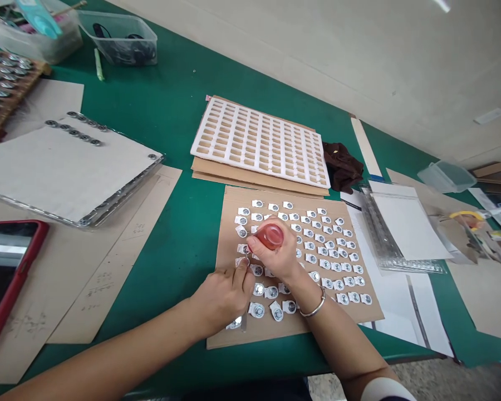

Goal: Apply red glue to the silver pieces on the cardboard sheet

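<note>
Rows of small white tabs with round metal centres, such as this tab [256,310], lie on a brown cardboard sheet [229,200]. My right hand [278,253] is wrapped round a small red bottle [271,236], tilted with its lower end toward a tab at the left side of the sheet. Just below that end, my left hand [229,289] rests on the cardboard with its index finger pointed at the same tab. The fingers of my left hand are pressed together, and whether they pinch the tab is hidden.
Behind the sheet lies a white slotted tray [259,139] on cardboard. A dark brown cloth [343,167] is beside it. Clear-wrapped white boards [67,167] and a red-cased phone [8,273] are at left. Papers and packets [404,220] lie at right.
</note>
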The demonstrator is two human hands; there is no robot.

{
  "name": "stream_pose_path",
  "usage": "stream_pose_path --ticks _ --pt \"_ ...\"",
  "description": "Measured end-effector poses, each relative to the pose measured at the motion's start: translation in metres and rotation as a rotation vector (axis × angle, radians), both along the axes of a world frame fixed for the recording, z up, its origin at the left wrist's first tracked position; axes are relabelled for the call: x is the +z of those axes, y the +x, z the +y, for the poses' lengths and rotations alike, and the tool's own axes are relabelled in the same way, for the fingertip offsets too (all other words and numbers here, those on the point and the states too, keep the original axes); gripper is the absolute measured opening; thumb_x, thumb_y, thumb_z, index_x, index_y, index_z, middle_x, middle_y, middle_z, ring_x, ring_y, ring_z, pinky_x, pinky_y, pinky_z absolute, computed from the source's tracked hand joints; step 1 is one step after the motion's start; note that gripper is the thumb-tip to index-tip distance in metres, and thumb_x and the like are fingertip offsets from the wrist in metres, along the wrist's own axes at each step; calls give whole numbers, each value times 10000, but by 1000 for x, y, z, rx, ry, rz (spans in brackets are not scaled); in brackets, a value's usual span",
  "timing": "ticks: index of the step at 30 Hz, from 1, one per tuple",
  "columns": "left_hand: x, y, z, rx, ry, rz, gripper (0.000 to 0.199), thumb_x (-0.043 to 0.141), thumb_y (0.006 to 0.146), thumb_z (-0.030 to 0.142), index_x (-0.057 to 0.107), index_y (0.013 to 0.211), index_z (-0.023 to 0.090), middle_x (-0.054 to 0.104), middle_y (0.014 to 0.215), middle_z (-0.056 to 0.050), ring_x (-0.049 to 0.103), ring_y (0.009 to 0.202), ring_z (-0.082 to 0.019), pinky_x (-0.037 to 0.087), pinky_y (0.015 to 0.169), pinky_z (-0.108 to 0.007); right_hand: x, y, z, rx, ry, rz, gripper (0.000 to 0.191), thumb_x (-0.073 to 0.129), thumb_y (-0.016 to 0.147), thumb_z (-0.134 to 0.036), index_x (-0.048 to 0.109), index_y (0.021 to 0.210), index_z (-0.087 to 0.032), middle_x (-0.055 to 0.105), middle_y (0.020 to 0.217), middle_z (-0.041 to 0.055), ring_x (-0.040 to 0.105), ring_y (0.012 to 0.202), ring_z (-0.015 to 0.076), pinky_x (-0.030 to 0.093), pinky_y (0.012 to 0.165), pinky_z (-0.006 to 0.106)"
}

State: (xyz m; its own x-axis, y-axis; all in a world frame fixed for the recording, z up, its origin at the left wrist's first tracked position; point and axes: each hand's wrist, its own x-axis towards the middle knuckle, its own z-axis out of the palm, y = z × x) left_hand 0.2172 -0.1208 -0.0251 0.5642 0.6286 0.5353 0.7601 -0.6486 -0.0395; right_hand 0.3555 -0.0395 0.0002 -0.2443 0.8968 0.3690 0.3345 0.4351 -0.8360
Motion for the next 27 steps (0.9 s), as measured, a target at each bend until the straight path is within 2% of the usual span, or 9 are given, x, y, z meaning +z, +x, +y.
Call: stream_pose_path --ticks 7,16,27 --pt "0 0 1 11 -2 -24 200 409 802 9 594 874 34 688 872 -223 668 622 -218 551 487 -308 0 -1 -1 -11 42 -36 224 730 695 -316 553 788 -216 583 717 -7 557 643 149 474 613 312" --pt "4 0 3 9 5 -48 178 413 820 7 578 826 74 694 825 -160 659 618 -177 562 540 -277 -2 0 -1 13 61 -62 209 715 716 -322 551 793 -218 582 730 3 563 658 151 480 616 310" --pt "4 0 2 1 -35 -36 199 409 823 -3 592 841 72 693 864 -159 673 675 -180 577 597 -279 -4 0 0 31 55 -64 196 699 731 -318 537 778 -218 573 714 7 552 637 154 478 598 310"
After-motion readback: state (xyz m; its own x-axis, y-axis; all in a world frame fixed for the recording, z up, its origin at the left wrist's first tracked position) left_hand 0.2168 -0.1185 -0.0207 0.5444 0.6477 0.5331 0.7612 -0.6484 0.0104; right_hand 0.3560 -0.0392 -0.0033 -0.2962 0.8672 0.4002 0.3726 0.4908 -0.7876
